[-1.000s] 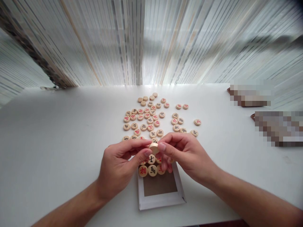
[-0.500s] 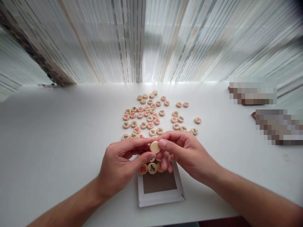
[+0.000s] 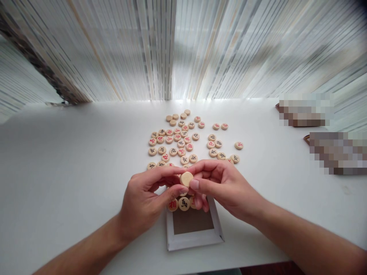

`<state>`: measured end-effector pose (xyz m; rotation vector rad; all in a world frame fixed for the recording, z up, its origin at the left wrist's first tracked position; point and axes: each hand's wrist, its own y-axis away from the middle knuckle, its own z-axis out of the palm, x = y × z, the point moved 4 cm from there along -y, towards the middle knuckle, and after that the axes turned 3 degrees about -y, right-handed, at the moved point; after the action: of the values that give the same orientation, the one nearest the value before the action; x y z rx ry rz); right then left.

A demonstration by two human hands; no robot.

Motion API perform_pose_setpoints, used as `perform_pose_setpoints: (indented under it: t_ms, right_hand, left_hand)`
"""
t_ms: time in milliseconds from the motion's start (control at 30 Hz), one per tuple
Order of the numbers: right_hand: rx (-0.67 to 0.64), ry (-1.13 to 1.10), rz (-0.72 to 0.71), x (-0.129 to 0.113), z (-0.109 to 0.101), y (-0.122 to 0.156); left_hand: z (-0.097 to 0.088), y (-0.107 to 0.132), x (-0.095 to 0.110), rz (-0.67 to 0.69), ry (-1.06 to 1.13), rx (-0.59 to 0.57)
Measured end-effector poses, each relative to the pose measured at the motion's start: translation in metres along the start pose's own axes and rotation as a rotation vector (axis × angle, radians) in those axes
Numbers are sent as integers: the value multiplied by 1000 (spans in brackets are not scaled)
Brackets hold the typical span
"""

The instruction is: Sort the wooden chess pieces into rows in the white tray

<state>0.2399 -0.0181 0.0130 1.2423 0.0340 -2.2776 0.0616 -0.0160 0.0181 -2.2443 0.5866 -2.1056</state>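
Note:
A round wooden game piece (image 3: 186,178) is pinched between the fingertips of both hands, its blank side toward me. My left hand (image 3: 145,200) grips it from the left with thumb and forefinger. My right hand (image 3: 223,187) grips it from the right, fingers curled. Both hands hover over a shallow white box (image 3: 195,238) with a brown bottom. Inside the box's far end lie a few pieces (image 3: 183,204) marked with red and black characters.
Several more wooden pieces (image 3: 177,139) lie scattered on the white table (image 3: 71,164) beyond my hands, some face up, a few blank. Two blurred brownish objects (image 3: 338,152) sit at the right edge. Striped curtains hang behind the table.
The piece has turned slightly between my fingertips, and my right thumb has slid under it. The hands stay over the box.

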Motion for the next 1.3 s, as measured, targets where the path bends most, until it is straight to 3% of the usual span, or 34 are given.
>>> perform_pose_setpoints:
  t_ms: [467,867,1100,1300]
  right_hand:
    - [8,47,-36,-2,-1,-2]
    - [53,109,-36,-3,-1,1]
    - [109,154,6,1,-3,1]
    - [109,164,-5,0,-2,1]
  left_hand:
    - [0,4,1,70,-60,-20]
    - [1,2,3,-25,-32,-4]
    - [3,3,6,150,-245,-39]
    - [3,3,8,188,-318,-47]
